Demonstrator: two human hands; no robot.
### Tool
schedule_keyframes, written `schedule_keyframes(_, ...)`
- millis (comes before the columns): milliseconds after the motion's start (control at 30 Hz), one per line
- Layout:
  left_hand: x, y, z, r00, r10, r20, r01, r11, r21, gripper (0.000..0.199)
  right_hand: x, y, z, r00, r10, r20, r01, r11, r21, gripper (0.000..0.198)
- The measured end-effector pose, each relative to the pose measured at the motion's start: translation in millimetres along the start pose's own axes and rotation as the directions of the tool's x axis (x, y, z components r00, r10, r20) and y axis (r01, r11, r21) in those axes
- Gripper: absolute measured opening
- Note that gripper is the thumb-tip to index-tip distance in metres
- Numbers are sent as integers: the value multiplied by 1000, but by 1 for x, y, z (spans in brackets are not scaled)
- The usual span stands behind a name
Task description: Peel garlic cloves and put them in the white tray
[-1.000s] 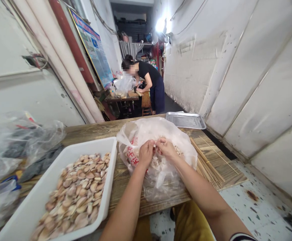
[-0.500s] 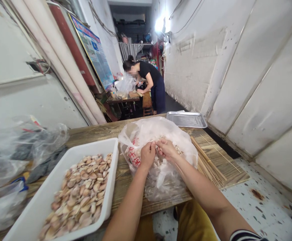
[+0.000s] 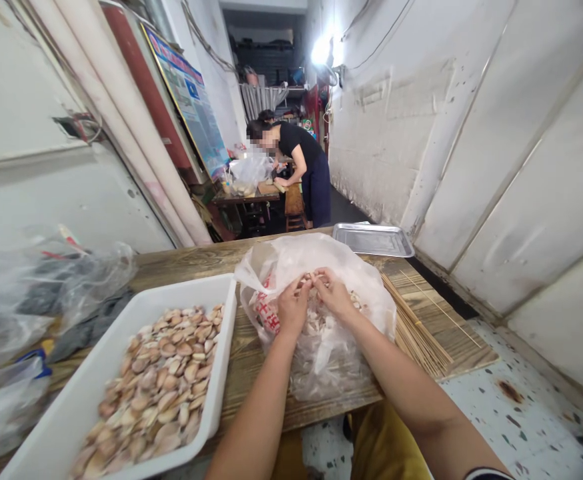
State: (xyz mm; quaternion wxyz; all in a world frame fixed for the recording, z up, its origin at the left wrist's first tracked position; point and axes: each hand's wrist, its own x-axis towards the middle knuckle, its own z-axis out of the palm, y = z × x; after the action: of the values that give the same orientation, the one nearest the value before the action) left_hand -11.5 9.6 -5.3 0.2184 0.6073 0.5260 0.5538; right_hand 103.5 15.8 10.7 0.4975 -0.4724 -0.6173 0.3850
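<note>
Over the mouth of a white plastic bag with red print, my left hand and my right hand meet at the fingertips. Both are closed in a pinch on a small pale piece of garlic, mostly hidden by the fingers. Beneath them, garlic and loose papery skins show inside the bag. Left of the bag stands a white plastic tub holding a heap of unpeeled garlic cloves.
A bundle of thin wooden sticks lies right of the bag on the wooden table. A metal tray sits at the far edge. Plastic bags crowd the left side. Farther off, a person bends over another table.
My fingers have shifted, spreading a little and lifting around the garlic at the fingertips. My right hand's knuckles have opened out. The tub and bag stay in place.
</note>
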Motion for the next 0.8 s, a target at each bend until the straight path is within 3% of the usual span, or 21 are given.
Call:
schedule_keyframes(133,1,0,0,1000,-29,-9,28,996,-84,32,-2,-5,-4,987,-160,-19,152,963,-222,24)
schedule_keyframes(200,2,1,0,999,-23,26,26,994,-104,31,-1,-6,-6,984,-178,7,172,939,-299,19)
schedule_keyframes(433,1,0,2,995,40,90,-26,988,-153,27,0,-5,-13,981,123,149,-92,976,-198,23)
schedule_keyframes(600,2,-4,0,976,-14,219,73,961,-266,30,0,-7,-16,971,152,185,-117,975,-187,17)
schedule_keyframes(800,1,-1,-1,956,26,293,66,952,-298,31,3,-1,-15,936,238,258,-221,971,-93,15)
